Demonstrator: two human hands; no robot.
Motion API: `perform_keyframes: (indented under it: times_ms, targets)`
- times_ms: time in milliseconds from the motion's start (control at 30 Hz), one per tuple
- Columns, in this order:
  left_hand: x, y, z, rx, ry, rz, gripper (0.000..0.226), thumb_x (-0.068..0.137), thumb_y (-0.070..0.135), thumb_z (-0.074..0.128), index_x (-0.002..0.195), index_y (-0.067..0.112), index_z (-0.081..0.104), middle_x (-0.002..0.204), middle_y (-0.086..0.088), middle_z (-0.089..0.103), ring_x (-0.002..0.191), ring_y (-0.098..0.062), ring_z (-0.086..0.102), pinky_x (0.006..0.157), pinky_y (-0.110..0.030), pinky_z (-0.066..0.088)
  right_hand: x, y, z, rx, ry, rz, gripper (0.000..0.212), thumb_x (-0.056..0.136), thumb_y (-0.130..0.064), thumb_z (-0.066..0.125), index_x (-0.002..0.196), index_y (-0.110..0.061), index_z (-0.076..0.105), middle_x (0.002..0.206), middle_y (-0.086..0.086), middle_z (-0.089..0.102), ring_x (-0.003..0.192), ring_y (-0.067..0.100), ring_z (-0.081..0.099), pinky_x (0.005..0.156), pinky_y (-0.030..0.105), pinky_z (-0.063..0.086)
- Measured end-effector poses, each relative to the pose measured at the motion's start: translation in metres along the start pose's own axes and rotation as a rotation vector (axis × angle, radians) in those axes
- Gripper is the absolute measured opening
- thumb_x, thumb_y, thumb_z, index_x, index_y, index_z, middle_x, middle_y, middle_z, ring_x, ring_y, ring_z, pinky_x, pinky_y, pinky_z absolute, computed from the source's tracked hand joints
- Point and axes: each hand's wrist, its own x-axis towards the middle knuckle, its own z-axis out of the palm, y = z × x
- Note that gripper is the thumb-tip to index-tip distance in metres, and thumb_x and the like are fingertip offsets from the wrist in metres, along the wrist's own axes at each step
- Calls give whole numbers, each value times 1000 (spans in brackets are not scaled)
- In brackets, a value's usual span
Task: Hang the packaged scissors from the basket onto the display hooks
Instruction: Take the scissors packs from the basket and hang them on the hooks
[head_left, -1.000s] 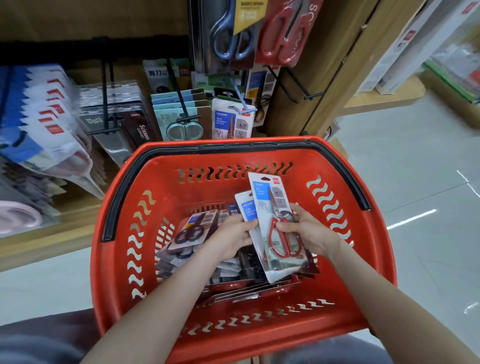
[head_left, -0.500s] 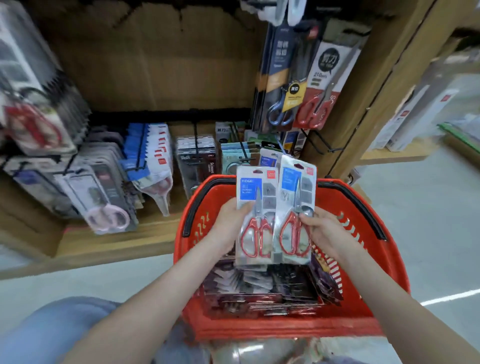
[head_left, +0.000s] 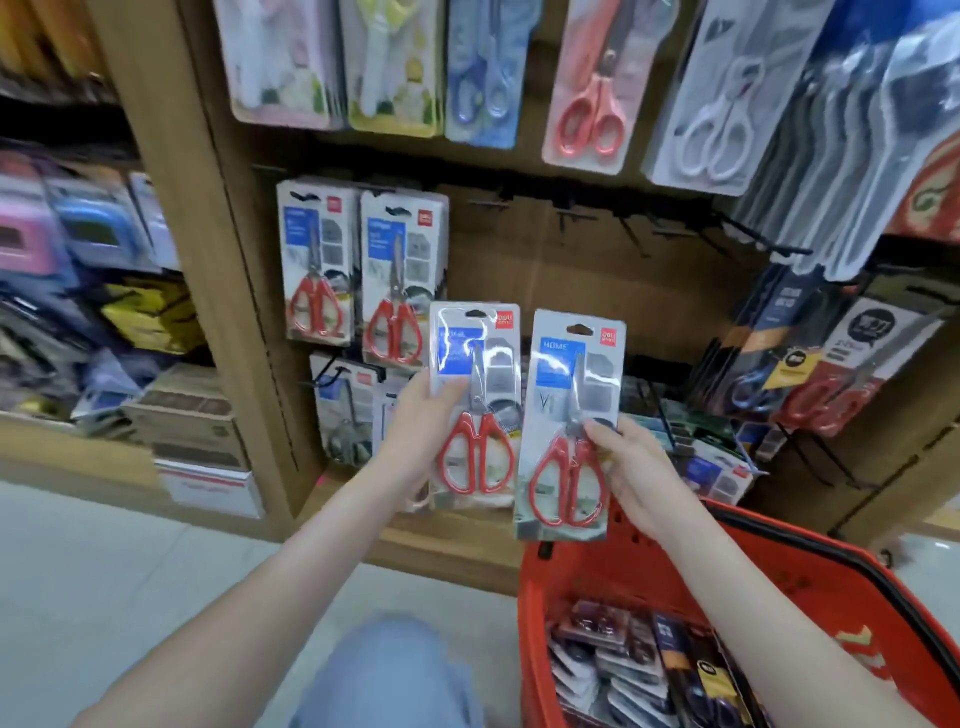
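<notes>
Height is the change: half a second ago you held both packs low over the red basket (head_left: 571, 577), edges overlapping. Now they stand upright in front of the display board (head_left: 524, 275), slightly apart, and the basket lies down at your right. Your left grip (head_left: 415, 431) pinches the left scissors pack (head_left: 498, 364) at its left edge, thumb on the front beside the blades. Your right grip (head_left: 631, 467) pinches the right scissors pack (head_left: 566, 374) at its right edge, thumb on the front by the red handles. Both packs are in the air and touch no hook. Just up and left of them, two like packs (head_left: 400, 275) hang side by side on the board. Bare black hooks (head_left: 569, 218) jut from the same rail to their right. More packs (head_left: 623, 670) lie in the basket.
</notes>
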Motion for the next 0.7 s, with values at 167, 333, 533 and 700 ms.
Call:
perform_keyframes:
  times_ms: [167,333,533,700]
  targets:
    - [6,25,-64,-100,78,55,20,97,25,55,113,16,63,97,-3,76,87,-22,74,77,-37,58,38,-21,80,-76,-20,-61,16,93,-8,58,107,-12,68,97,9,74,90,25,70,84,41,56]
    - [18,36,-117,-147,282,83,11,96,20,56,104,15,61,87,-3,76,73,-16,74,57,-28,55,64,-36,143,-132,-74,-80,12,95,-16,60,106,-18,65,99,5,75,92,23,72,86,44,57]
    - [49,41,-158,-75,402,111,1,95,23,56,96,21,56,88,-4,72,70,-15,73,65,-33,55,96,-44,190,-68,-61,-82,11,96,-16,58,106,-14,62,100,10,73,91,25,71,84,45,57]
    - [78,39,-170,-52,367,120,15,95,29,56,106,18,57,94,-6,74,81,-23,74,84,-51,57,119,-39,200,-54,65,-100,9,97,-16,57,105,-14,60,97,7,72,83,19,70,72,34,58]
